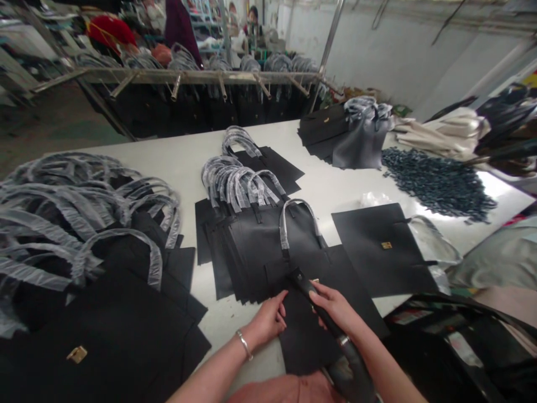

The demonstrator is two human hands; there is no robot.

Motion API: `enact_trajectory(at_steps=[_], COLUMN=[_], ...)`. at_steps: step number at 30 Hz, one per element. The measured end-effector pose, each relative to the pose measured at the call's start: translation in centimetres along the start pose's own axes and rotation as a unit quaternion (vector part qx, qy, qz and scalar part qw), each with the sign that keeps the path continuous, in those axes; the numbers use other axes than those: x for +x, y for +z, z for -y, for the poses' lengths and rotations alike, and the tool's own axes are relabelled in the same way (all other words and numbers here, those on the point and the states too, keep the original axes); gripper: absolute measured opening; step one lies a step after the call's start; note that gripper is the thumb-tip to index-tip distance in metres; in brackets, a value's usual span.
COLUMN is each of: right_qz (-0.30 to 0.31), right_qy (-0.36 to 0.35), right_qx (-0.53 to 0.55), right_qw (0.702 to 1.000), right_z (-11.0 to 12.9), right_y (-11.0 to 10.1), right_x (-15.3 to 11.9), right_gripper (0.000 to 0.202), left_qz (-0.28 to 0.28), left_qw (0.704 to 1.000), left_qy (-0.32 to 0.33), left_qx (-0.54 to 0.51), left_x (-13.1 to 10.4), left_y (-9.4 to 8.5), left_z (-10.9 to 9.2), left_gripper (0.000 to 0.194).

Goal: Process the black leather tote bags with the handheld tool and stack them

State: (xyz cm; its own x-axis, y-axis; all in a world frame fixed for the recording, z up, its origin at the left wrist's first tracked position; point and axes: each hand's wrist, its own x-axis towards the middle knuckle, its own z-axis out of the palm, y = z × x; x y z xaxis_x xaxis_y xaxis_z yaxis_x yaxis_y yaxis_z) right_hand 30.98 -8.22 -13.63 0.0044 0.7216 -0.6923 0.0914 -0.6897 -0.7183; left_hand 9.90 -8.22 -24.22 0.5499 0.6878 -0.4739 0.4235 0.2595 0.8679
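The black bag panel (304, 341) lies on the counter (184, 154) before the person. It looks light, smooth and bendable, best held by its edges, clear of the gold clasp (314, 281). The right hand (335, 308) grips a long black piece (329, 322), strap or tool, I cannot tell; the left hand (268, 319), loosely curled beside the panel, grips nothing visible. No lettering is readable.
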Motion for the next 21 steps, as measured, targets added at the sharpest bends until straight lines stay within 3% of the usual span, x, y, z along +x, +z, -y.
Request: enact_trajectory(at_steps=[8, 13, 17, 21], right_qz=[0.000, -0.047, -0.108, -0.148], right_qy=[-0.004, -0.057, -0.073, -0.025], right_qx=[-0.006, 0.032, 0.066, 0.067], right_qw=[1.000, 0.997, 0.989, 0.986], right_z=[-0.1, 2.1, 2.9, 0.9], right_y=[0.2, 0.5, -2.6, -6.7], right_x=[-0.8, 0.9, 0.2, -2.0], right_gripper=[0.067, 0.065, 0.072, 0.071], left_qz=[0.023, 0.020, 0.015, -0.004], left_qw=[0.999, 0.999, 0.999, 0.998], left_qy=[-0.032, -0.035, -0.031, -0.005], left_qx=[-0.017, -0.008, -0.007, 0.056], left_x=[1.0, 1.4, 0.9, 0.6], left_y=[-0.1, 0.1, 0.0, -0.7], left_z=[0.1, -0.2, -0.1, -0.4], left_gripper=[0.118, 0.117, 0.120, 0.121])
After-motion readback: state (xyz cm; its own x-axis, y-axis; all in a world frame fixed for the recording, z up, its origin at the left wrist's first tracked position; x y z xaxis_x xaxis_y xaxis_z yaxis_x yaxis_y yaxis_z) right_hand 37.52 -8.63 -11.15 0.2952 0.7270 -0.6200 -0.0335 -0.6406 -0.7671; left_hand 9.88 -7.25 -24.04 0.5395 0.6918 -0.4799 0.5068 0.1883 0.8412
